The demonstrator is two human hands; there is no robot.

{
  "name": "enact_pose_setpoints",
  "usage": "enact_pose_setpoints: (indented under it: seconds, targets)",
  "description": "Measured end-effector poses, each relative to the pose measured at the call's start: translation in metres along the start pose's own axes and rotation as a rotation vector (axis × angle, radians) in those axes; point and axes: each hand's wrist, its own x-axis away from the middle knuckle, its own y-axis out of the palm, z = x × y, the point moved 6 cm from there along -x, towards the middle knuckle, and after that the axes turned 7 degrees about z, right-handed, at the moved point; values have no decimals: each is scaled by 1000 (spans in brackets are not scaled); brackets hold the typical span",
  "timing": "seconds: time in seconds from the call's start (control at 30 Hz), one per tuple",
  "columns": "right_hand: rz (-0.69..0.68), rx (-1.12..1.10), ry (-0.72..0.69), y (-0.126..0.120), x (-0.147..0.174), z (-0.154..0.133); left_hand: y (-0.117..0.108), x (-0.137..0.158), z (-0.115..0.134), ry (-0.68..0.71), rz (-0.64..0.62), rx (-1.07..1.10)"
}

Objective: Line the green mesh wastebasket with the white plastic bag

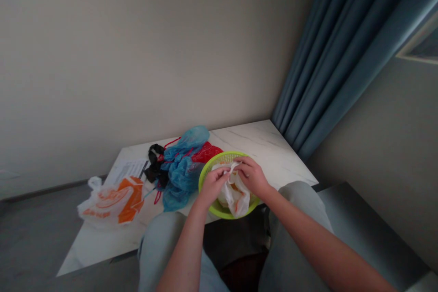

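A white plastic bag point(238, 199) with orange patches hangs bunched between my two hands, over a lime-green plastic basket point(219, 212). The fingers of my left hand point(215, 181) are closed on the bag's upper edge. On the other side, my right hand point(252, 174) pinches the same edge, its fingertips close to those of my left. Part of the basket's inside is hidden by the bag and my hands. Against the basket's left side lies a heap of crumpled blue plastic bags point(185, 173), with a red plastic bag point(207, 152) among them.
A white bag with orange print point(111, 203) lies at the left of the marble-patterned table point(244, 136). Black plastic bags point(156, 169) and a printed sheet point(128, 170) are nearby. A wall stands behind; a blue curtain point(328, 54) hangs at right. My knees are against the near edge.
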Motion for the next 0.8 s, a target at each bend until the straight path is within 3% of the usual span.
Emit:
enact_pose_setpoints:
  seconds: [0.47, 0.8]
  targets:
    - [-113, -77, 51, 3, -3, -5, -2, 2, -6, -65, 23, 207]
    - [-145, -51, 43, 3, -4, -5, -6, -1, -5, 8, 81, 102]
